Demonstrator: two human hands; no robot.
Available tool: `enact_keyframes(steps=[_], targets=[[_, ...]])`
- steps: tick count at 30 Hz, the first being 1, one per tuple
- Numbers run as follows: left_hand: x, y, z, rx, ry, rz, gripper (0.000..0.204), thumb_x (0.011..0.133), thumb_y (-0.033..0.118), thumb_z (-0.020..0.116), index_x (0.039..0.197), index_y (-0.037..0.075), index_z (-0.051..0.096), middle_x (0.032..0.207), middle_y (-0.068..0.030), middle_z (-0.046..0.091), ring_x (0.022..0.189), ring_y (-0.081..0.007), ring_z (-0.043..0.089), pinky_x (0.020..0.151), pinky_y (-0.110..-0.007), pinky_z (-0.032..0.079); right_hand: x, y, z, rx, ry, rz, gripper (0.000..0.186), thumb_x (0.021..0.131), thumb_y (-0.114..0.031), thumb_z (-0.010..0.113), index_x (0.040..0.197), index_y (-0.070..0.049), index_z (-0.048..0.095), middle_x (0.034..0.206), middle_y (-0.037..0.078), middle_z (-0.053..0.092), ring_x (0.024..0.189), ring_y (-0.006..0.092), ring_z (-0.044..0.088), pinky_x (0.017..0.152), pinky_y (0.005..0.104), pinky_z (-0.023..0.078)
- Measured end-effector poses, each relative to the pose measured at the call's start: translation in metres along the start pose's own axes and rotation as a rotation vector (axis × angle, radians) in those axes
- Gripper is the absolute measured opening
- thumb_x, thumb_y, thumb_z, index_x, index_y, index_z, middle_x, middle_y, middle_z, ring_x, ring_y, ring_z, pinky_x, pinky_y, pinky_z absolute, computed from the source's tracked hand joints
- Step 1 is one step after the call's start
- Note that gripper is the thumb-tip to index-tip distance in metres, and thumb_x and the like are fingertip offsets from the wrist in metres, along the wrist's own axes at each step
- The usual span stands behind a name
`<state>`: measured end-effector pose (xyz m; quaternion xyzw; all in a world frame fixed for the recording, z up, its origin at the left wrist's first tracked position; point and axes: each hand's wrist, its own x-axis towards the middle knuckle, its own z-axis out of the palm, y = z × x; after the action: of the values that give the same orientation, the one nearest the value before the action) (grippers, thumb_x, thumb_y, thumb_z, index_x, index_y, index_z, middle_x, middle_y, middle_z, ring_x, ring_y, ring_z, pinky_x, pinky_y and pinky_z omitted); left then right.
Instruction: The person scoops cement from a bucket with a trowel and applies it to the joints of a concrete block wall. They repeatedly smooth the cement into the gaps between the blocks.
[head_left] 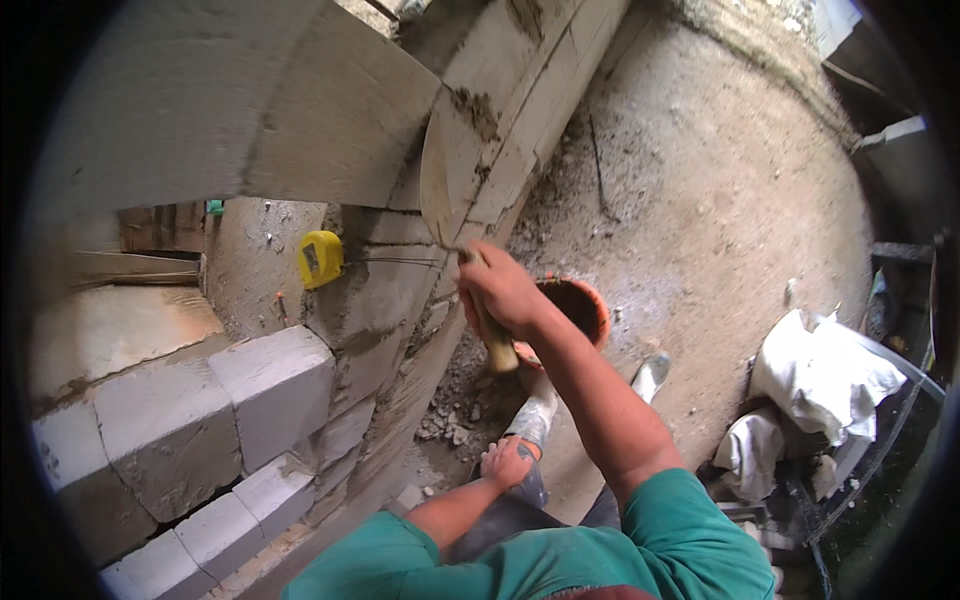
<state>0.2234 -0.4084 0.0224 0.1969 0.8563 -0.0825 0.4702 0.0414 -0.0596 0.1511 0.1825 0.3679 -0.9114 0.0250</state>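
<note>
My right hand is closed round the wooden handle of a trowel. The blade points up and away, lying against the side of the grey block wall, near patches of dark mortar. My left hand holds nothing and rests on my knee, fingers laid over it. Left of the trowel, a yellow tape measure sits at the wall, beside thin lines that run toward the trowel. Below my right wrist stands an orange bucket, partly hidden by my forearm; its inside looks dark.
Pale blocks are stacked at the left. A large concrete face rises at the upper left. Rubble lies along the wall's foot, and a thin rod on the dirt floor. White sacks lie at the right.
</note>
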Motion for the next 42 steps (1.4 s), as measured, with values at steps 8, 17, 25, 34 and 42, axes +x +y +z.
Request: enact_keyframes(steps=[8,17,25,34,42], targets=[[0.015,-0.013,0.002,-0.285,0.361,0.256,0.060,0.080,0.032,0.068,0.134,0.010,0.054,0.131,-0.0211,0.051,0.122,-0.0421,0.049,0.103,-0.049,0.042,-0.206,0.014,-0.078,-0.367,0.351,0.345,0.017,0.090,-0.016,0.059,0.106,-0.008,0.057,0.069,0.000,0.050,0.057,0.0113,0.050,0.049,0.0303,0.043],[-0.031,0.055,-0.213,-0.580,0.995,0.353,0.054,0.083,0.027,0.070,0.130,0.004,0.055,0.125,-0.0207,0.059,0.119,-0.0376,0.055,0.102,-0.045,0.045,-0.473,-0.018,-0.200,-0.739,0.669,0.637,0.016,0.085,-0.014,0.059,0.096,-0.004,0.056,0.064,0.007,0.054,0.053,0.0203,0.055,0.048,0.0378,0.046],[-0.025,0.048,-0.349,-0.574,1.288,0.138,0.067,0.081,0.035,0.074,0.135,0.004,0.050,0.133,-0.0226,0.053,0.124,-0.0382,0.050,0.106,-0.046,0.041,-0.578,-0.037,-0.300,-1.113,0.796,0.657,0.023,0.083,-0.024,0.064,0.089,-0.001,0.064,0.069,0.012,0.064,0.060,0.0222,0.062,0.059,0.0385,0.048],[0.052,0.017,-0.451,-0.570,1.003,-0.221,0.093,0.076,0.051,0.076,0.149,0.012,0.034,0.150,-0.0215,0.039,0.143,-0.0351,0.032,0.116,-0.049,0.027,-0.591,-0.019,-0.370,-0.965,0.774,0.555,0.033,0.080,-0.029,0.069,0.092,0.002,0.068,0.080,0.015,0.069,0.072,0.0240,0.067,0.068,0.0389,0.052],[0.074,0.019,-0.450,-0.448,1.059,-0.275,0.073,0.074,0.034,0.079,0.137,0.016,0.046,0.132,-0.0192,0.049,0.123,-0.0379,0.051,0.099,-0.049,0.046,-0.497,-0.090,-0.347,-1.149,0.632,0.822,0.039,0.080,-0.026,0.069,0.106,0.003,0.066,0.082,0.016,0.068,0.071,0.0240,0.065,0.066,0.0384,0.052]])
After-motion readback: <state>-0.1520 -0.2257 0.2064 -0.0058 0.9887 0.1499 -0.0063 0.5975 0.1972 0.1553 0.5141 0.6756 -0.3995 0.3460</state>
